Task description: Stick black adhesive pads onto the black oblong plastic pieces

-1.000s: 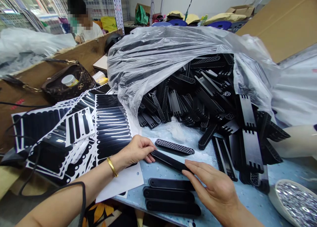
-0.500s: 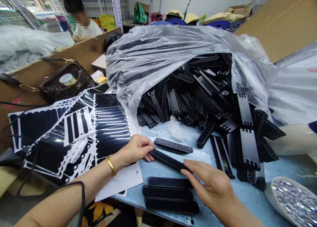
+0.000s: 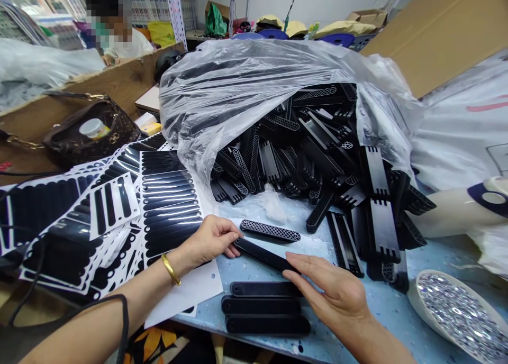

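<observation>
Your left hand (image 3: pixel 212 239) fingertips pinch one end of the black strip (image 3: pixel 264 255); your right hand (image 3: pixel 331 292) fingers, pressed together, pin its other end, seemingly steadying it flat on the blue table (image 3: pixel 397 306); three finished-looking strips (image 3: pixel 264 307) lie stacked just below.

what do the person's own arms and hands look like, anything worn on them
Both forearms are bare, with no sleeves in view and no gloves. The left hand has a thin gold bangle round its wrist. The right hand wears nothing that shows: no ring, watch or band. The fingernails look short and plain.
</observation>
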Tool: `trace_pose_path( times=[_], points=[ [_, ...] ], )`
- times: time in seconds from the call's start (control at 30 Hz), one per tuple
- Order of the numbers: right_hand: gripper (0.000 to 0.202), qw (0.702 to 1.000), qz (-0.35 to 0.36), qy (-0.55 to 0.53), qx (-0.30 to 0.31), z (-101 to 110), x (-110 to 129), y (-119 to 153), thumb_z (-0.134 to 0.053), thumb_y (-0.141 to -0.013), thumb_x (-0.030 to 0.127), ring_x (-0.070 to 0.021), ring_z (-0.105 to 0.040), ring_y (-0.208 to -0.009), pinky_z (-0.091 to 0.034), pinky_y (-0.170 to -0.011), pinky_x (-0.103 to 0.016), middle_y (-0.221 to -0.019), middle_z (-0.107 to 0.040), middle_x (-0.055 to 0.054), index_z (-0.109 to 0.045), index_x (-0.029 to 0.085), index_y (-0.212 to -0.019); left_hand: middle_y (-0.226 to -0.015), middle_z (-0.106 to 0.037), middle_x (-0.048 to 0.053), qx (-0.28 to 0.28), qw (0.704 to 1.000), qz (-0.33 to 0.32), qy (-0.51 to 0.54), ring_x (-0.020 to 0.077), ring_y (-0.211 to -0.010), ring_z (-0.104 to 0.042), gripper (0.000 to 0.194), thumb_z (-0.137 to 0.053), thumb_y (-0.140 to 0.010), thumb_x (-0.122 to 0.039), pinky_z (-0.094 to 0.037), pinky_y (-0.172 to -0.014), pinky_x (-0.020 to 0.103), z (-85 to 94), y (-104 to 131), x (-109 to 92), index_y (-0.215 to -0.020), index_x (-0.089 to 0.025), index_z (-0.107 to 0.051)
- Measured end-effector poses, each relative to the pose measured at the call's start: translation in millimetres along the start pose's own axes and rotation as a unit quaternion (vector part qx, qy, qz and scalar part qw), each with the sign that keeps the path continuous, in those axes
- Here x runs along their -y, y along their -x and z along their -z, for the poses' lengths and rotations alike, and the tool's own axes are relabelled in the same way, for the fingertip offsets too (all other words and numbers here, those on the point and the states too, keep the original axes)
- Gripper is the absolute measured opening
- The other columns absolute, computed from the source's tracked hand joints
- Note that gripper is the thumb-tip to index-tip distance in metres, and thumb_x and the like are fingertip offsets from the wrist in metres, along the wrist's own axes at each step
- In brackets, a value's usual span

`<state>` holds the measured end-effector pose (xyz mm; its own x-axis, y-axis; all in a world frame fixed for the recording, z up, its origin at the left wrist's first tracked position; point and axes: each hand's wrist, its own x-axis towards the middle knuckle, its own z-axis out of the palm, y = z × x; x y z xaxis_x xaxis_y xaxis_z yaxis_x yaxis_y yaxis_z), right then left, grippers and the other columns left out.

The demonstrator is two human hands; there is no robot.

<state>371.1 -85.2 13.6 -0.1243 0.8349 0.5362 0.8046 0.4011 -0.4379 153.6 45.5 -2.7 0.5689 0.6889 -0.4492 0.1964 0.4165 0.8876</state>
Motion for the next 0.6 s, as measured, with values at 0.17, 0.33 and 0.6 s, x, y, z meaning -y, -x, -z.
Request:
trace_pose_path(
  times=[0.17, 0.33, 0.6],
  points=[
    [0.019, 0.999, 0.012, 0.028, 0.009, -2.6, 0.8, 0.8, -0.058, -0.091, 0.018, -0.0197, -0.075, -0.07, -0.064, -0.064, -0.028, -0.081, -0.078, -0.007, -0.076, 0.02, -0.092, -0.051, -0.067, 0.002, 0.006, 1.0, -0.005, 0.004, 0.0163, -0.054, -0.071, 0.013, -0.072, -0.076, -0.02, -0.057, -0.051, 0.02, 1.0, -1.0, 1.0, -0.079, -0.009, -0.069],
    [0.019, 0.999, -0.02, 0.014, 0.02, -5.1, -2.7, 3.1, -0.058, -0.092, 0.022, -0.0185, -0.075, -0.07, -0.064, -0.067, -0.027, -0.081, -0.078, -0.007, -0.076, 0.018, -0.091, -0.051, -0.067, 0.003, 0.006, 1.0, 0.0, -0.005, 0.0157, -0.054, -0.071, 0.009, -0.068, -0.077, -0.017, -0.057, -0.051, 0.02, 1.0, 0.1, 0.2, -0.08, -0.008, -0.069],
    [0.017, 0.997, -0.054, -0.045, 0.022, -5.4, -6.4, 6.2, -0.061, -0.092, 0.027, -0.0168, -0.074, -0.068, -0.062, -0.064, -0.024, -0.078, -0.077, -0.005, -0.075, 0.018, -0.093, -0.054, -0.068, 0.004, 0.009, 1.0, -0.011, -0.022, 0.0181, -0.057, -0.072, 0.018, -0.072, -0.076, -0.024, -0.058, -0.054, 0.024, 2.3, -0.4, 1.4, -0.083, -0.008, -0.07]
  ],
)
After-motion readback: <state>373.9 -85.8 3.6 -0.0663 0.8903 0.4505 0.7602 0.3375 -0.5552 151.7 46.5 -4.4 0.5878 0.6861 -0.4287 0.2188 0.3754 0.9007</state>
